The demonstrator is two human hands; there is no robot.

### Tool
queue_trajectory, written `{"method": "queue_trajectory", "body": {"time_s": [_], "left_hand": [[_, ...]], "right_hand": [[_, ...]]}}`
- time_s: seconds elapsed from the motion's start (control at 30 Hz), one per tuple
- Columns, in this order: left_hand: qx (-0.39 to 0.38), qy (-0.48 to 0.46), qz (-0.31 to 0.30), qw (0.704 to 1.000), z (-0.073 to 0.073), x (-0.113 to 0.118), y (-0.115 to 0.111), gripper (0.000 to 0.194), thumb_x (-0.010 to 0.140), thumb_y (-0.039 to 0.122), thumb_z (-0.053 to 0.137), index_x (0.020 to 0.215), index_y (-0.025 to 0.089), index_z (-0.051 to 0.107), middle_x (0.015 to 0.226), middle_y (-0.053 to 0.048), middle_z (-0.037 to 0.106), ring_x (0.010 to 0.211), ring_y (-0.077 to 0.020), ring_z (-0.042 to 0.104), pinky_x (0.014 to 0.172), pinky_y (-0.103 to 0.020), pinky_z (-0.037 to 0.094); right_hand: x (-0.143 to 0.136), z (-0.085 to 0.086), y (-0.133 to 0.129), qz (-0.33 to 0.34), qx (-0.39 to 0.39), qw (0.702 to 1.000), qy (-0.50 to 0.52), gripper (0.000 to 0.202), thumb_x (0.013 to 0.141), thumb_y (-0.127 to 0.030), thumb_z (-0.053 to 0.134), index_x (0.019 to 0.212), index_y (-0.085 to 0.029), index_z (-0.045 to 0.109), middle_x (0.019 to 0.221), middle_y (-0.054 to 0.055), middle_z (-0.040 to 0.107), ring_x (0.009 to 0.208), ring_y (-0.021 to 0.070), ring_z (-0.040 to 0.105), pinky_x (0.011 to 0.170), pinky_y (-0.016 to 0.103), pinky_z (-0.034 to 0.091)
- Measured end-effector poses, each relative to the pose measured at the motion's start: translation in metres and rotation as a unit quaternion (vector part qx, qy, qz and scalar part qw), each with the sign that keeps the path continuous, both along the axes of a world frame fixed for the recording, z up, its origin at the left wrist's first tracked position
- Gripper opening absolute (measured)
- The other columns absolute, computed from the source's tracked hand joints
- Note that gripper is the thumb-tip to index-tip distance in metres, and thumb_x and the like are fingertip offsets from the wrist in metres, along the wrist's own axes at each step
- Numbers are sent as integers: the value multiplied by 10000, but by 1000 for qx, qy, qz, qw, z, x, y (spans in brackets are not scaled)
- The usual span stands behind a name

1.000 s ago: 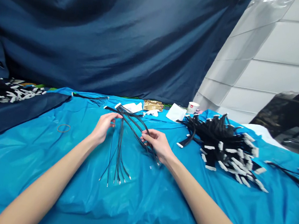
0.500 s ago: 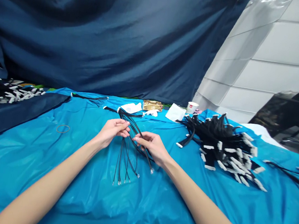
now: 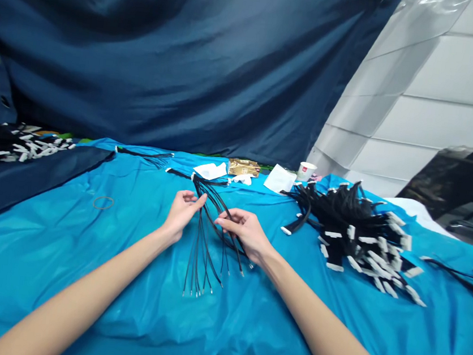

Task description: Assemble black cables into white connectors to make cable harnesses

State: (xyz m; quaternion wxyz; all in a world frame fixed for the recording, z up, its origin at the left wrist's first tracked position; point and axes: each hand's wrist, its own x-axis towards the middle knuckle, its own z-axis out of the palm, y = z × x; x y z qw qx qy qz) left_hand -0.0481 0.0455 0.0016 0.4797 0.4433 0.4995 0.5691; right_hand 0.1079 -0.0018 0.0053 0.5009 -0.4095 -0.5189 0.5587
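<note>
A black wire harness (image 3: 198,247) hangs from my hands over the blue cloth, its thin strands fanned out and ending in small metallic tips. Its white connector (image 3: 192,177) points away from me at the top. My left hand (image 3: 182,212) pinches the harness below that connector, thumb laid over the wires. To the right, my right hand (image 3: 244,231) has a few of the strands between thumb and fingers, held apart from the rest. Just behind the connector lies another dark harness (image 3: 179,173).
A big pile of black harnesses with white connectors (image 3: 349,233) lies on the right, another pile (image 3: 22,144) at far left. At the back stand a gold tissue pack (image 3: 243,167), white papers (image 3: 279,178) and a paper cup (image 3: 306,171). A rubber band (image 3: 103,203) lies left.
More strands now hang spread out between my hands. My left hand's fingers have shifted slightly on the wires, and the whole view has moved a little.
</note>
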Motion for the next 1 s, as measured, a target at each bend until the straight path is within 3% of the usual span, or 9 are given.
{"method": "queue_trajectory", "body": {"time_s": [0.13,0.2,0.3,0.4,0.5,0.6,0.77,0.9,1.0], "left_hand": [[-62,-131,-146,979,6,-2,0,180,707,228,622,829,128,536,787,-45,614,687,-120,607,677,-264,493],[-55,-170,-163,970,9,-4,1,76,743,173,551,799,121,554,775,-48,621,666,-128,614,652,-279,512],[-41,-191,-143,970,11,-5,4,121,741,81,498,837,123,560,787,-43,632,663,-121,623,646,-262,527],[-49,-173,-116,977,9,-4,6,236,699,-3,520,882,142,556,792,-18,635,637,-79,611,627,-187,518],[-67,-150,-118,979,8,-2,4,207,702,2,541,858,132,581,803,-22,637,609,-54,586,586,-144,496],[-52,-84,-171,980,9,-2,-2,137,726,168,604,852,113,602,829,-48,641,556,-57,552,506,-162,469],[-2,25,-226,974,11,-2,-9,308,690,377,636,839,113,581,852,-62,637,474,-54,495,453,-206,425],[31,46,-221,974,12,-4,-6,291,723,388,583,849,131,529,790,-47,621,509,-97,534,474,-238,441],[71,85,-168,979,11,-10,1,278,740,360,547,919,162,470,724,-11,595,461,-117,534,446,-252,431]], "right_hand": [[2,-1,1,-2,-17,1000,25,287,541,-335,746,746,-160,648,661,-7,628,526,64,471,479,198,283],[4,-2,2,-17,-24,999,31,295,527,-334,752,743,-159,653,634,-13,615,526,68,471,477,199,282],[7,-2,4,-36,-26,999,26,289,531,-324,747,747,-151,665,618,-11,607,510,64,450,476,203,284],[9,-2,5,-19,-42,999,19,295,541,-320,741,769,-147,672,646,-2,620,496,53,435,472,201,280],[8,0,3,17,-58,998,21,297,545,-329,740,764,-142,669,622,-10,607,485,49,433,462,199,271],[7,2,0,47,-64,997,15,292,553,-335,737,757,-139,665,591,-23,582,475,45,428,457,197,265],[7,4,-2,83,-62,995,-7,294,590,-360,716,785,-145,671,601,-29,570,496,48,437,476,194,279],[11,-2,0,72,-21,995,-73,261,624,-392,694,704,-144,679,621,-13,587,558,73,468,540,213,319],[16,-2,1,55,-3,993,-106,259,644,-411,681,627,-152,670,670,5,612,667,104,523,606,220,355]]}}
